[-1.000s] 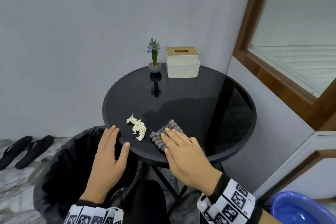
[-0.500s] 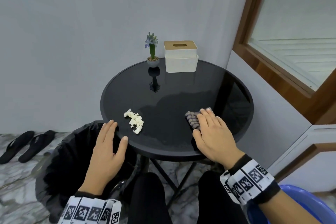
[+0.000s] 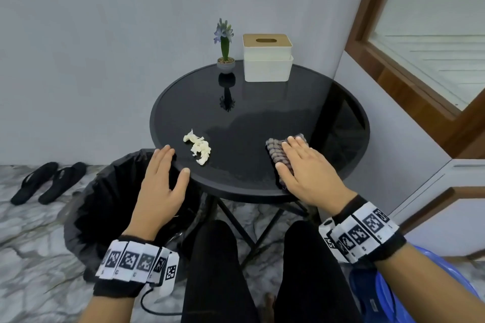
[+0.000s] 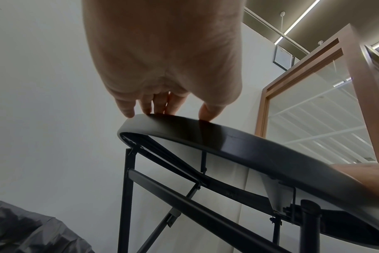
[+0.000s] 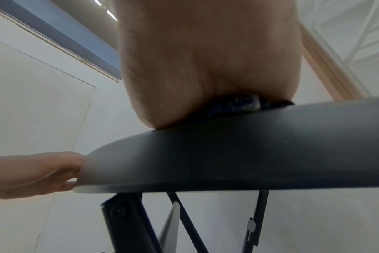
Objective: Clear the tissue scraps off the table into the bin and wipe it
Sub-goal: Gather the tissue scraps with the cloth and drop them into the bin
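Observation:
White tissue scraps (image 3: 198,147) lie in a small heap on the near left of the round black table (image 3: 262,118). A grey knobbly cloth (image 3: 275,153) lies on the near right of the top, pressed flat under my right hand (image 3: 301,165) with straight fingers. My left hand (image 3: 162,181) rests open on the table's left rim (image 4: 184,126), fingertips (image 4: 154,109) on the edge, just left of the scraps. The bin (image 3: 105,204), lined with a black bag, stands on the floor under that hand. In the right wrist view only a sliver of cloth (image 5: 244,104) shows under the palm.
A small potted flower (image 3: 225,60) and a white tissue box (image 3: 267,57) with a wooden lid stand at the table's far edge. Black slippers (image 3: 47,181) lie on the marble floor at left. A blue basin (image 3: 409,291) sits at the lower right. My legs are under the table.
My right hand slid the cloth from beside the scraps to the table's right side, where it now stays. The left hand has kept its place on the rim.

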Demonstrator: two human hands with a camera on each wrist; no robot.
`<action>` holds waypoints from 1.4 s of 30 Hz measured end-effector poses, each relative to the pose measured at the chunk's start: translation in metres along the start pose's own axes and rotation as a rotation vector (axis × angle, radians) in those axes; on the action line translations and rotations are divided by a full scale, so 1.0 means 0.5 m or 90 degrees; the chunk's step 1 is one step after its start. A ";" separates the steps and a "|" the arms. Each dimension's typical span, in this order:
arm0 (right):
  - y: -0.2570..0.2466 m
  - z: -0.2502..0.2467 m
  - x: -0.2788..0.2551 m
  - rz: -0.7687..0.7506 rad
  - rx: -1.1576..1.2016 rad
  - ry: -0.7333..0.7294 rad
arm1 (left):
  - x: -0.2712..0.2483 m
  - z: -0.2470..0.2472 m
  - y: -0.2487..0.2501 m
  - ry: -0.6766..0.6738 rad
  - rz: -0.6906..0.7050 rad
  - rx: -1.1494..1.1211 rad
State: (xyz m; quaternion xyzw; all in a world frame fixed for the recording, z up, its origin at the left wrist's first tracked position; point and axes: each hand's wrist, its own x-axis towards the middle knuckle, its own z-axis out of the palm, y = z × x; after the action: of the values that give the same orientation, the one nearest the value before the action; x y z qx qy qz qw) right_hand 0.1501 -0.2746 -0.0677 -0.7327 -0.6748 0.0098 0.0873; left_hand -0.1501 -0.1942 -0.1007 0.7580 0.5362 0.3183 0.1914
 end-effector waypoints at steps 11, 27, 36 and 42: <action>-0.071 0.020 0.046 0.050 0.007 -0.022 | -0.004 0.006 0.001 0.001 -0.016 0.000; -0.023 0.010 0.014 0.024 0.021 0.006 | -0.010 0.006 0.002 -0.001 -0.017 0.003; -0.104 0.031 0.017 0.014 0.015 0.036 | -0.007 0.010 -0.002 0.009 -0.018 -0.018; -0.211 0.046 0.042 -0.036 0.050 0.000 | -0.007 0.015 -0.007 0.019 -0.010 -0.023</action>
State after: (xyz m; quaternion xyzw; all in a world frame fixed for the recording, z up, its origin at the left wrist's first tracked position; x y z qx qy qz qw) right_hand 0.0447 -0.2433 -0.0730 -0.7094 -0.6943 0.0334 0.1162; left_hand -0.1479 -0.1960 -0.1094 0.7453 0.5390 0.3375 0.2000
